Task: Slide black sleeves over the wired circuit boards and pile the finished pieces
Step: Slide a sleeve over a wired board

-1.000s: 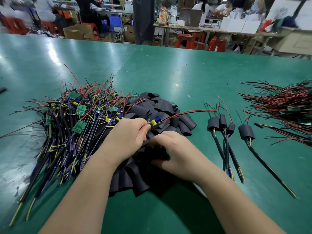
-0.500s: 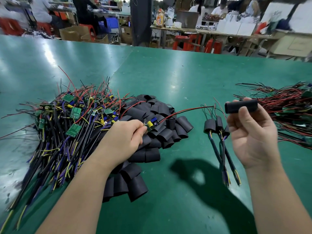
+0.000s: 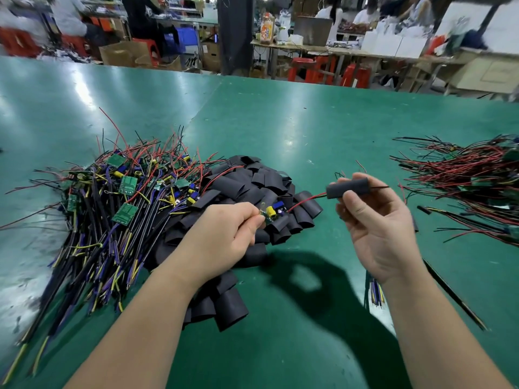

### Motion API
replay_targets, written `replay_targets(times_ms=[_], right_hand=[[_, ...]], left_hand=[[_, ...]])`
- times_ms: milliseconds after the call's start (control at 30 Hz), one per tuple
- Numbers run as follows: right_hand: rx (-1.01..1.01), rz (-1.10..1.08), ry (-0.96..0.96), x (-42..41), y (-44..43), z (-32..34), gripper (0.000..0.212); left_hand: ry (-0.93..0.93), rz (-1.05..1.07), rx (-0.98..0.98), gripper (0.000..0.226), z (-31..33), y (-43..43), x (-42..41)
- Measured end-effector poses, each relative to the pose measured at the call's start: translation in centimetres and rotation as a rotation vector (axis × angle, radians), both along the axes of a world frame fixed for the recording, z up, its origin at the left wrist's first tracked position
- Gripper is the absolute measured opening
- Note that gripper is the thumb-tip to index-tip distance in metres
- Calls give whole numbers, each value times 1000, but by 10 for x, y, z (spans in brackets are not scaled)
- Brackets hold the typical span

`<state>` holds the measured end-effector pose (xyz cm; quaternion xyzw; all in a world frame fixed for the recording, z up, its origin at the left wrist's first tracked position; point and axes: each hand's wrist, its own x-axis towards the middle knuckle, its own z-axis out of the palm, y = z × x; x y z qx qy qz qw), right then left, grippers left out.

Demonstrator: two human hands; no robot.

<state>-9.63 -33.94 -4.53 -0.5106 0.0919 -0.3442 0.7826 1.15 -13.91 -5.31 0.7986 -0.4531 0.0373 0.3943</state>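
Note:
My left hand (image 3: pixel 222 234) pinches a small wired circuit board (image 3: pixel 271 213) with yellow and blue parts, just above the heap of loose black sleeves (image 3: pixel 252 192). Its red and black wires run right and pass through a black sleeve (image 3: pixel 347 188), which my right hand (image 3: pixel 373 220) pinches between thumb and fingers. The wire tips stick out of the sleeve's right end. The sleeve sits on the wires only, apart from the board. A big tangle of bare wired boards (image 3: pixel 118 206) lies to the left.
A pile of red and black wired pieces (image 3: pixel 471 181) lies at the right on the green table (image 3: pixel 280 122). Sleeved pieces' cables (image 3: pixel 455 299) show beside and below my right wrist. People, tables and boxes stand beyond the far edge.
My right hand picked a sleeve from the heap, lifted it to the right, then brought it left onto the board's wires. My left hand kept holding the board almost still.

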Motion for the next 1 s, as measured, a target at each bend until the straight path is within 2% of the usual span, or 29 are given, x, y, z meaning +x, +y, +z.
replay_targets(times_ms=[167, 367, 500, 633, 767, 1000], right_hand=[[54, 140, 118, 8, 23, -11, 33], [80, 181, 165, 8, 26, -12, 26], [98, 198, 177, 8, 27, -11, 24], [97, 194, 225, 8, 28, -11, 32], [96, 233, 220, 9, 32, -13, 55], [85, 298, 215, 10, 34, -14, 37]], left_hand=[[14, -53, -8, 28, 2, -5, -11], [36, -30, -12, 24, 5, -3, -11], [-13, -31, -1, 24, 4, -3, -10], [-69, -36, 13, 24, 3, -4, -11], [-98, -50, 28, 21, 1, -7, -13], [-67, -54, 43, 17, 0, -4, -8]])
